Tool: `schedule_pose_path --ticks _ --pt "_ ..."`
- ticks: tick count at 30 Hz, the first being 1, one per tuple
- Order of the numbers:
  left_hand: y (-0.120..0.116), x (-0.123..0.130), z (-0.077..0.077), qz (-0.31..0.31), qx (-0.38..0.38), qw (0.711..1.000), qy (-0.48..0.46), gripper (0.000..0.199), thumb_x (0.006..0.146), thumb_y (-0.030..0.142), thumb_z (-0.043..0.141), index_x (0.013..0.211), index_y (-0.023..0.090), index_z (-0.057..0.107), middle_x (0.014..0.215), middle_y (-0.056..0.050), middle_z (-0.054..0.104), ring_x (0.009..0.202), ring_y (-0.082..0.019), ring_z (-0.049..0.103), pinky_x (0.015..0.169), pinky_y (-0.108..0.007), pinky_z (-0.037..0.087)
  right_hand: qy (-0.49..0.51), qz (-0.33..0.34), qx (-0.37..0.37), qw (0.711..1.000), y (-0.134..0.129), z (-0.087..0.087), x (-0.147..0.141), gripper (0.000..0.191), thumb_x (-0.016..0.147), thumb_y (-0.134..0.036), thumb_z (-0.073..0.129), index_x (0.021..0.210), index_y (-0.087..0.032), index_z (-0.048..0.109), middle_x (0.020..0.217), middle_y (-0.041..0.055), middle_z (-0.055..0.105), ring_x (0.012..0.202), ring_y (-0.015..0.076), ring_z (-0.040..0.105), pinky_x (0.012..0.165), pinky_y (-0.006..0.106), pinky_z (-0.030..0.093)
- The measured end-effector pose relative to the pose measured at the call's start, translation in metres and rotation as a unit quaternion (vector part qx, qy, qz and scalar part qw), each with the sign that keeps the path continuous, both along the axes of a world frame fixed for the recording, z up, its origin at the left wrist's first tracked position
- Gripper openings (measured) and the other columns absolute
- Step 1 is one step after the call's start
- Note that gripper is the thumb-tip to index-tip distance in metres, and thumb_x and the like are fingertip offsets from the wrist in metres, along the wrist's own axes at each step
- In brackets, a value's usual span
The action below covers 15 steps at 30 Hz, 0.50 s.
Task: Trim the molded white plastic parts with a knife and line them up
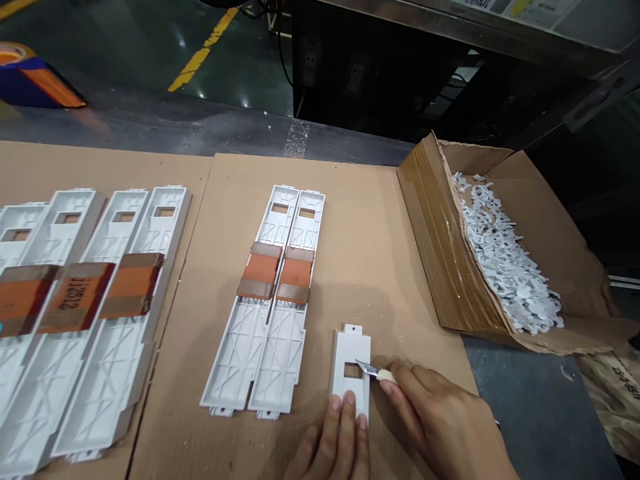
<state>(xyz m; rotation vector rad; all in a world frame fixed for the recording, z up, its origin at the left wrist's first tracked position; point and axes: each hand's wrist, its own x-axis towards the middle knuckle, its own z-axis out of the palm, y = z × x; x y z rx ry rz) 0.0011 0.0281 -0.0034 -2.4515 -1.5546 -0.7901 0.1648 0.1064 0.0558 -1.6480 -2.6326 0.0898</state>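
Observation:
A long white plastic part (353,343) with a rectangular window lies on the cardboard, its plain face up. The fingers of my left hand (335,437) lie stretched out on its lower portion, pressing from above; that end of the part and my thumb are hidden. My right hand (440,413) is closed round the pale handle of a craft knife (373,369), whose blade tip is at the upper right edge of the window. Left of my hands, two similar parts (273,360) lie side by side, ribbed insides up, each with an orange-brown block (258,270) across its middle.
At the far left, several more white parts (107,360) lie ribbed side up under orange blocks (77,297). A cardboard box (425,220) on the right holds many small white plastic scraps (510,260). A blue and orange tape dispenser (40,80) sits at the back left.

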Motion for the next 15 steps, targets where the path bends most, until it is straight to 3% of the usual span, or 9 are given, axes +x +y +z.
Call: schedule_pose_path --ticks 15 --pt "0.0 0.0 -0.002 -0.001 0.0 1.0 0.011 0.024 0.087 0.013 0.043 0.092 0.019 0.065 0.098 -0.007 0.07 0.099 -0.021 0.059 0.072 -0.032 0.039 -0.081 0.076 -0.001 0.994 0.03 0.015 -0.003 0.056 0.099 -0.039 0.013 0.062 -0.024 0.053 0.052 -0.0009 0.056 0.043 0.0159 0.056 0.039 0.029 0.026"
